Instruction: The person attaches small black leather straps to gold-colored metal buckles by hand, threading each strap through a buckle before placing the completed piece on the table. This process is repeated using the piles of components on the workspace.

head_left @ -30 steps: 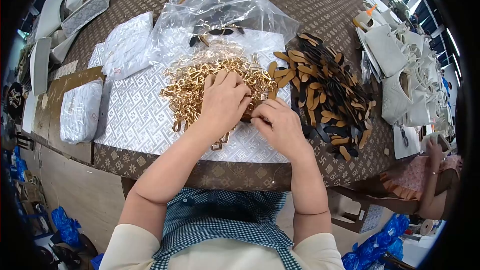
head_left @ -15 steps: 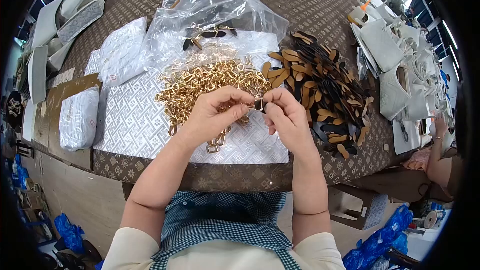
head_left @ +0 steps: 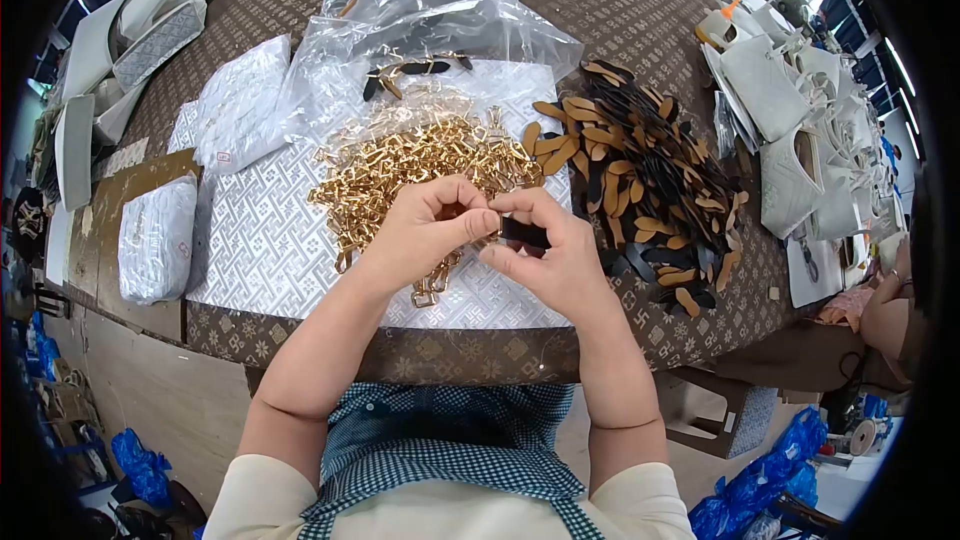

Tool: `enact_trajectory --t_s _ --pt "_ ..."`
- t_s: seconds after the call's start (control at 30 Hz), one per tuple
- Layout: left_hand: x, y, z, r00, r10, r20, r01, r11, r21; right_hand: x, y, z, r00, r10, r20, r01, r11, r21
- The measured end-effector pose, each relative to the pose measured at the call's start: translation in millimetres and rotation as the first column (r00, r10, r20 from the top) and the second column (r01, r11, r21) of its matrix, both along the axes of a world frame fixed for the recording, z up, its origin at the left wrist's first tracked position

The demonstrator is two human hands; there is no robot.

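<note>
Above the near part of the patterned white sheet (head_left: 270, 260), my two hands meet at the fingertips. My right hand (head_left: 555, 255) pinches a short black leather strap (head_left: 525, 232) between thumb and fingers. Thumb and forefinger of my left hand (head_left: 435, 230) are pressed together at the strap's left end; they hide most of whatever they grip. Just beyond my hands lies a heap of gold metal clasps (head_left: 400, 165). To the right is a pile of leather straps (head_left: 640, 180), black on one face and tan on the other.
A clear plastic bag (head_left: 430, 15) lies behind the clasps, near a few straps fitted with gold hardware (head_left: 410, 70). Wrapped white packets (head_left: 158, 240) sit at left. White bags (head_left: 790, 140) are stacked at right, beside another person's arm (head_left: 885, 310).
My right hand has shifted left and turned, closing in against my left fingertips. The gold buckle that showed between my hands is now mostly covered, while more black strap shows.
</note>
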State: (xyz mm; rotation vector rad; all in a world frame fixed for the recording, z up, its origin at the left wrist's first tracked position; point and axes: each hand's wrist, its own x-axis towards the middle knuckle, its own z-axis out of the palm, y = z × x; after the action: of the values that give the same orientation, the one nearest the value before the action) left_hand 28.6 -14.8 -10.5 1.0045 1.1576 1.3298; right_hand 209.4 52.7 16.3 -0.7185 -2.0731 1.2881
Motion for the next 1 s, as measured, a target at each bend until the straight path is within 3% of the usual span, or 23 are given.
enact_trajectory --t_s 0.2,0.3,0.4,0.5,0.6,0.8,0.93,1.0 --pt "0.3 -0.5 4.2 0.995 -0.043 -0.089 0.040 0.998 -0.040 -0.9 1.7 -8.7 0.997 -0.043 0.067 0.029 0.980 0.198" --pt "1.9 -1.6 5.5 0.999 -0.003 -0.039 0.001 0.999 -0.043 -7.2 -1.4 -14.4 0.999 -0.037 0.014 0.035 0.992 0.121" --pt "-0.3 -3.0 8.2 0.993 -0.039 -0.109 0.028 0.994 -0.101 -4.6 0.4 -8.4 0.999 0.000 0.041 -0.002 0.998 0.060" --pt "3.3 -0.6 4.5 0.994 0.003 -0.106 -0.009 0.998 -0.056 -2.5 1.6 -14.6 0.996 -0.061 0.072 0.043 0.973 0.227" --pt "2.4 -0.1 5.3 0.997 -0.008 -0.073 0.002 0.997 -0.076 -4.4 1.1 -13.8 0.999 -0.027 0.042 0.020 0.986 0.165" --pt "1.2 1.9 6.6 0.996 -0.026 -0.089 0.016 0.994 -0.107 0.3 2.8 -13.6 0.979 -0.085 0.187 0.040 0.972 0.231" --pt "-2.7 2.9 1.3 0.996 0.000 -0.090 -0.009 0.996 -0.090 -1.5 3.3 -13.0 0.984 -0.041 0.171 0.004 0.977 0.213" --pt "-2.0 1.0 10.3 0.999 0.036 0.008 -0.034 0.989 -0.141 -0.6 5.6 -7.8 0.990 -0.027 0.136 0.007 0.988 0.151"
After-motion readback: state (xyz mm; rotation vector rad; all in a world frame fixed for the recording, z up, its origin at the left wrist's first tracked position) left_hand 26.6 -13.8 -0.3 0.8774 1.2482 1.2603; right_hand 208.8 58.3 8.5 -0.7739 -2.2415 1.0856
